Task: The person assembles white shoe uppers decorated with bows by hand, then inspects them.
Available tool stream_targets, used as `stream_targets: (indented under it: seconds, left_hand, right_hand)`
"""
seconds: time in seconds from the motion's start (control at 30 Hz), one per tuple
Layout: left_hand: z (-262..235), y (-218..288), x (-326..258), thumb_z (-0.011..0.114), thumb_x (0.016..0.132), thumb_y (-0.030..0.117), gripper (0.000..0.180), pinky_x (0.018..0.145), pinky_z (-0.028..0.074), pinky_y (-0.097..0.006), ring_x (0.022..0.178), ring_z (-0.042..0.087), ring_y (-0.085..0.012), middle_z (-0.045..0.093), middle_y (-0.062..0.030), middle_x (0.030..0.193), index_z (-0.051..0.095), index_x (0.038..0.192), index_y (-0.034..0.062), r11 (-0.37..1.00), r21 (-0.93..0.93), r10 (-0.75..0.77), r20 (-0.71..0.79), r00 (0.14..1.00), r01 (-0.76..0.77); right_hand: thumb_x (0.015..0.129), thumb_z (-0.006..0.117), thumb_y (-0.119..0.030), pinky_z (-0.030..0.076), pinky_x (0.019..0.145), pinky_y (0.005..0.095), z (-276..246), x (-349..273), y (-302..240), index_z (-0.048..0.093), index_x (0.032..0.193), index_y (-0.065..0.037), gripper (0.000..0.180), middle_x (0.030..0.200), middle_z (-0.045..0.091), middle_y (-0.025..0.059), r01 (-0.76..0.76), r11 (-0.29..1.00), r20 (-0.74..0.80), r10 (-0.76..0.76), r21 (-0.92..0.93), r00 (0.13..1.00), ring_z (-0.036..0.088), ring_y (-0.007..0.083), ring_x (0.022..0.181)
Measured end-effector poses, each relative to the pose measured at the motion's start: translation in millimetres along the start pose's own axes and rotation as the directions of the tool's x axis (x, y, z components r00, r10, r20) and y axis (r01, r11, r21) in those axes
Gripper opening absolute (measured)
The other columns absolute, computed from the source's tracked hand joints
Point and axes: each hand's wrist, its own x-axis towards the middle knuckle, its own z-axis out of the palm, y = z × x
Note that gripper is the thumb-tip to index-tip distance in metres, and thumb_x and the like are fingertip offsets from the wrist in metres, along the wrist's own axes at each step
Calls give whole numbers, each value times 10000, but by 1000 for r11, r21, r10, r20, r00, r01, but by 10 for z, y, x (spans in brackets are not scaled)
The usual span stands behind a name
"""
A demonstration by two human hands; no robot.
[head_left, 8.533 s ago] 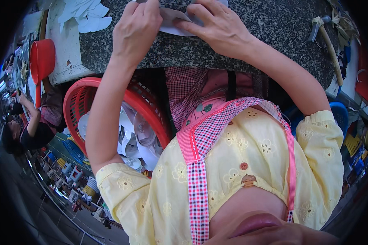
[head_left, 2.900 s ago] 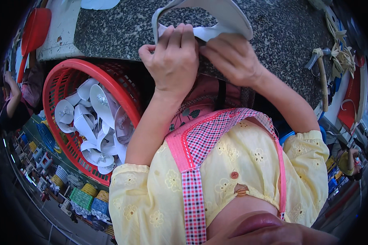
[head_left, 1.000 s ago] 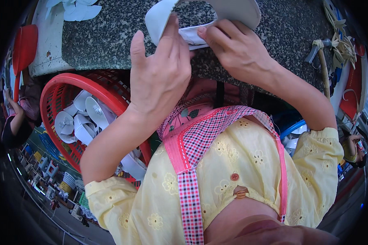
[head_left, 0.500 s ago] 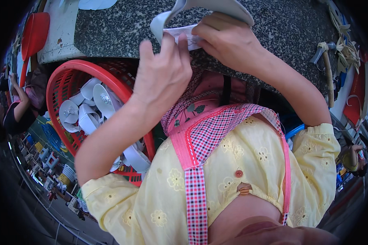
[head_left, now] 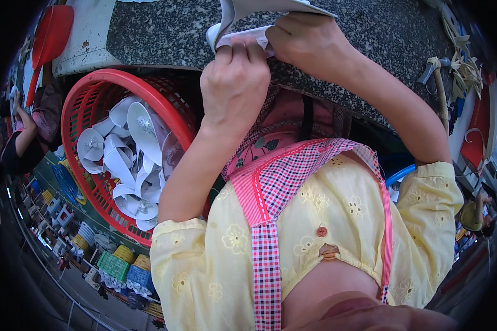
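At the edge of the speckled stone worktop, both hands work on a white shoe upper (head_left: 270,6), a curved strap-like piece with a paler lining showing. My left hand (head_left: 234,80) is closed, its bent fingertips pressed on the lower, inner edge of the upper. My right hand (head_left: 309,41) grips the same piece farther right, fingers curled around its edge. The fingertips of both hands are partly hidden by the piece and the knuckles. Below and left of my left hand, a red plastic basket (head_left: 132,77) holds several similar white uppers (head_left: 144,129), some with glittery ornaments.
On the right of the worktop (head_left: 165,33) lie a hammer (head_left: 440,83) and a bundle of pale straps (head_left: 466,71). A red scoop-shaped plastic thing (head_left: 52,36) is at the far left. Another person's arm (head_left: 26,129) shows at the left edge, and one more person (head_left: 475,212) at right.
My left hand has moved right and its raised, spread fingers have closed onto the edge of the upper. My left elbow has swung inward, uncovering more of the basket. The right hand keeps its grip.
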Motion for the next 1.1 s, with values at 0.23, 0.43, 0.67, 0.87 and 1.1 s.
stream_targets:
  seconds: [0.23,0.43,0.67,0.87,1.1]
  left_hand:
    - [55,91,35,571,683,118,163,498,431,-233,671,554,-161,587,-65,763,583,832,54,993,70,-92,-89,992,98]
    - [182,47,57,566,728,133,98,489,413,-254,664,557,-147,619,-26,819,571,801,68,992,48,-107,-190,976,118]
    - [146,-19,-111,559,743,120,119,458,323,-253,672,545,-125,642,-40,868,597,833,52,997,-47,46,-198,979,-56]
    - [142,-66,-131,623,694,109,162,545,358,-243,692,535,-118,653,17,953,615,853,86,995,-32,85,-127,988,-90]
    - [145,-41,-166,628,694,116,168,559,361,-247,723,519,-114,634,22,1013,597,858,102,998,-63,27,-72,997,-31]
  right_hand:
    - [636,589,-114,477,735,365,1,70,-16,568,735,-16,141,795,588,110,-186,981,142,177,55,974,586,282,808]
    - [601,632,-183,469,570,276,87,-57,-113,557,728,-104,167,704,541,7,-252,966,-160,259,63,952,578,160,698]
    - [599,673,-182,470,616,308,170,-156,-176,570,837,-122,267,846,573,11,-339,938,-127,345,68,930,585,187,732]
    - [557,672,-150,474,614,294,195,-200,-148,568,819,-119,283,859,574,10,-269,962,-160,274,51,948,586,173,743]
    - [551,645,-120,481,590,272,138,-259,-128,586,812,-90,269,819,574,7,-162,982,-116,173,93,978,581,169,733]
